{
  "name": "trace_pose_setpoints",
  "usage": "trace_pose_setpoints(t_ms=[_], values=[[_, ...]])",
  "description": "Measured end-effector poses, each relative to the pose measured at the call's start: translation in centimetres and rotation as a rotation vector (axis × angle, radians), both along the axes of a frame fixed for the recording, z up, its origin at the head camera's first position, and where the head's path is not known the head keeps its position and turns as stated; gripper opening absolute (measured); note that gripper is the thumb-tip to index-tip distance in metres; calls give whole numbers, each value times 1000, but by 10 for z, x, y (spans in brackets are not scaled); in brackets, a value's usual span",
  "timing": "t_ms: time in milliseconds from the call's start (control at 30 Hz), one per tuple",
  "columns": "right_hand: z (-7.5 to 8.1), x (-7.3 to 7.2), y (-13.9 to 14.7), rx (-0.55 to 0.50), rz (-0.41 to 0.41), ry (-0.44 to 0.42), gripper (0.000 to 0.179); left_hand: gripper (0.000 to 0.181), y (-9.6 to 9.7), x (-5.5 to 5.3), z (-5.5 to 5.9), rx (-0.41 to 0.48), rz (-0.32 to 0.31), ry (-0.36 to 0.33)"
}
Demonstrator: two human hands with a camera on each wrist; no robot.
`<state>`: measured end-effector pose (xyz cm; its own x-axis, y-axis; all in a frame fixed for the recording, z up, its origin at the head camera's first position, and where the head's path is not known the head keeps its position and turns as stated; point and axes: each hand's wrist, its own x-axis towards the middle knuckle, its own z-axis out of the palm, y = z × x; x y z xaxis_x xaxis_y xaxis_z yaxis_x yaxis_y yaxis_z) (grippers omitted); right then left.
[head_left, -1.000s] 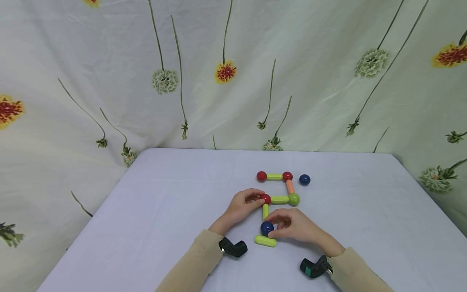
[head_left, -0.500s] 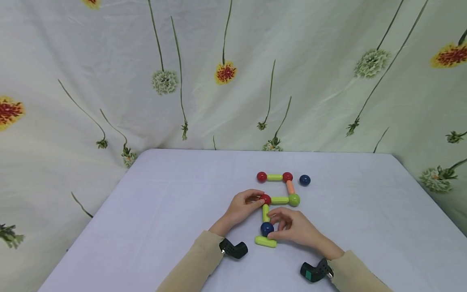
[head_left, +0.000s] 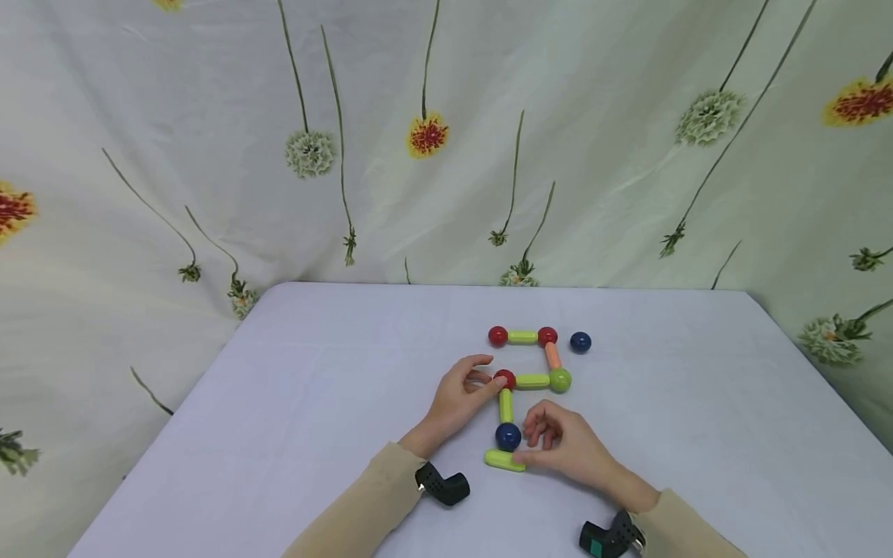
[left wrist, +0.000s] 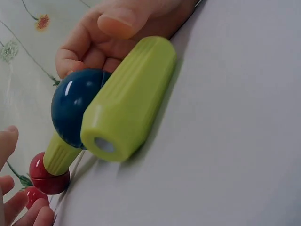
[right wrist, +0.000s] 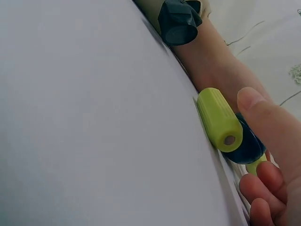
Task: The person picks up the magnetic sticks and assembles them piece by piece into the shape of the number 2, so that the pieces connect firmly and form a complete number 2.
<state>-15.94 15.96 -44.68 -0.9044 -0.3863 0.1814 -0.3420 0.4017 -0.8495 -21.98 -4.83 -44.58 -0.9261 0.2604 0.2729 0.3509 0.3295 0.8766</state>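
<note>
A flat figure of magnetic sticks and balls lies on the white table point(head_left: 335, 403). My left hand point(head_left: 488, 376) rests beside the middle red ball point(head_left: 505, 380), with the thumb tip against it and the index finger lifted off. My right hand point(head_left: 532, 438) hovers by the blue ball point(head_left: 508, 436), fingers loosely spread and the thumb at the end of the bottom yellow-green stick point(head_left: 505, 460). In the left wrist view that stick point(left wrist: 129, 99) sticks to the blue ball point(left wrist: 73, 108), with right-hand fingers point(left wrist: 87, 52) behind it. The right wrist view shows the stick point(right wrist: 218, 120) and my thumb point(right wrist: 268, 117).
A loose blue ball point(head_left: 580, 342) lies right of the figure's top row, which runs from a red ball point(head_left: 498, 336) to another red ball point(head_left: 547, 336). An orange stick point(head_left: 553, 355) leads down to a green ball point(head_left: 560, 380). A flowered cloth point(head_left: 432, 139) hangs behind.
Both hands have loosened. My right fingers have come off the blue ball and spread, and my left index finger has lifted from the red ball. The figure has not moved.
</note>
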Motion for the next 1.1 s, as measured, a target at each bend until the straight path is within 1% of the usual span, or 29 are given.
trace_pose_setpoints(t_ms=[67, 167, 300, 400, 500, 667, 733, 833, 1000, 1100], values=[[0, 3, 1, 3, 2, 19, 36, 53, 0, 3, -1, 4, 9, 21], [-2, 7, 2, -6, 25, 70, 34, 52, 0, 8, -1, 2, 11, 61], [-5, 9, 3, -17, 53, 111, 32, 45, 0, 14, -2, 1, -21, 108], [-4, 10, 3, -6, 58, 133, 31, 39, -1, 20, -1, -5, -53, 136], [3, 16, 1, -1, 68, 151, 30, 36, -2, 26, -1, -14, -84, 157], [25, 29, -3, -4, 94, 158, 27, 31, -4, 34, -2, -30, -140, 181], [28, 31, -3, -7, 101, 169, 27, 29, -5, 36, -2, -36, -160, 185], [23, 30, -3, -16, 112, 193, 26, 27, -5, 38, -1, -49, -186, 179], [1, 20, 2, -18, 137, 237, 24, 22, -4, 40, -1, -71, -229, 166], [-6, 17, 4, -7, 143, 238, 23, 19, -4, 40, 0, -68, -250, 153]])
